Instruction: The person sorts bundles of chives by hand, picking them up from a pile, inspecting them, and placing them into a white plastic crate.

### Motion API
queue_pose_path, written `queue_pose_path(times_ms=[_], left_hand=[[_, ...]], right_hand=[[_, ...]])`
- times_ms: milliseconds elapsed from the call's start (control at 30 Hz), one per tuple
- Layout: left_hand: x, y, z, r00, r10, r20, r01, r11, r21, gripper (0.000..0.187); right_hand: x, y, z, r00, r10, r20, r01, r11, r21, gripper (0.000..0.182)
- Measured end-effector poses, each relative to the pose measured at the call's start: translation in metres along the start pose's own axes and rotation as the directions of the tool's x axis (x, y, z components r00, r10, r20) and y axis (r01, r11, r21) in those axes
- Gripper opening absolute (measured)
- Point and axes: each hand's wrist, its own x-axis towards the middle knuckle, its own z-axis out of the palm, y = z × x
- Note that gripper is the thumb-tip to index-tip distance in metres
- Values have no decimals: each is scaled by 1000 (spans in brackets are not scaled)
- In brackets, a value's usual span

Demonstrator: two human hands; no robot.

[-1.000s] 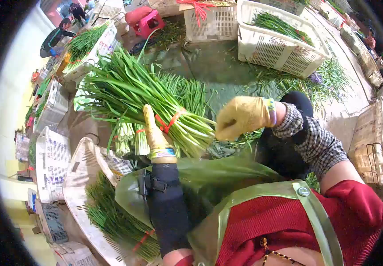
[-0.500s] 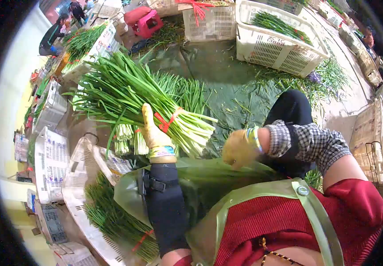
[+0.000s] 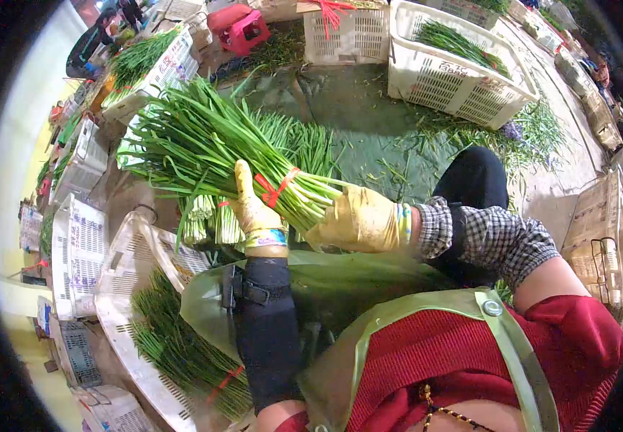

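My left hand (image 3: 252, 209), in a yellow glove, grips a thick bundle of green chives (image 3: 203, 147) near its red tie (image 3: 275, 189). The leaves fan out up and to the left. My right hand (image 3: 355, 219), also gloved, cups the cut white stem ends of the same bundle from the right. More tied chive bundles (image 3: 211, 223) lie below the held one. A green plastic apron (image 3: 340, 288) covers my lap.
A white crate (image 3: 120, 288) at lower left holds tied chive bundles (image 3: 182, 353). More white crates (image 3: 463, 68) with chives stand at the top. A red stool (image 3: 239, 29) sits at top centre. Loose chive scraps litter the green floor sheet (image 3: 369, 122). A person (image 3: 92, 50) bends at top left.
My right hand dropped from the raised position, went down toward the apron, then came up against the stem ends of the bundle. The bundle in my left hand barely moved.
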Motion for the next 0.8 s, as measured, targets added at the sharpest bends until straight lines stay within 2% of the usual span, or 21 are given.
queue_pose_path(times_ms=[33, 100, 133, 167, 233, 333, 367, 467, 567, 600, 700, 733, 800], left_hand=[[-4, 2, 4, 1000, -23, -21, 23, 1000, -13, 63], [-8, 4, 7, 999, -33, -40, 30, 998, -62, 60], [-8, 4, 6, 999, -19, -36, 16, 995, -94, 58], [-8, 5, 5, 999, -5, -33, 0, 992, -125, 57], [-10, 4, 6, 995, 62, -73, -67, 995, -71, 61], [1, -1, -4, 998, -70, -7, 67, 983, -172, 63], [1, -2, -6, 998, -66, -15, 62, 986, -156, 65], [2, -5, -7, 994, -106, -37, 98, 981, -167, 70], [6, -8, -12, 992, -128, -3, 125, 978, -165, 78], [-1, -5, -7, 991, -133, -21, 128, 978, -165, 77], [-12, 1, 7, 997, -57, -42, 51, 988, -143, 71], [-10, 0, 5, 999, -32, -26, 29, 991, -134, 70], [-6, -2, 2, 1000, -13, -6, 12, 991, -134, 68]], right_hand=[[2, -2, -2, 998, -29, -57, 32, 998, 47, 15], [-5, -10, -25, 996, -41, 85, 55, 983, -173, 19], [-7, -7, -26, 998, -24, 50, 23, 1000, 16, 23], [-8, -7, -25, 998, 9, 55, -10, 1000, 12, 21], [-10, -7, -25, 995, 78, 61, -78, 997, 0, 18], [-10, -11, -32, 981, 177, 84, -186, 975, 122, 18], [-10, -13, -32, 972, 214, 95, -227, 963, 147, 18], [-18, -7, -21, 965, 259, -29, -241, 928, 284, 17], [-20, 1, -18, 873, 475, 112, -448, 691, 567, 22], [-21, 8, -17, 861, 480, 167, -458, 593, 662, 27], [-7, -6, -47, 647, 634, 423, -738, 381, 557, 20], [-8, -8, -47, 694, 616, 372, -677, 382, 630, 23], [-8, -3, -46, 669, 640, 378, -706, 388, 592, 26]])
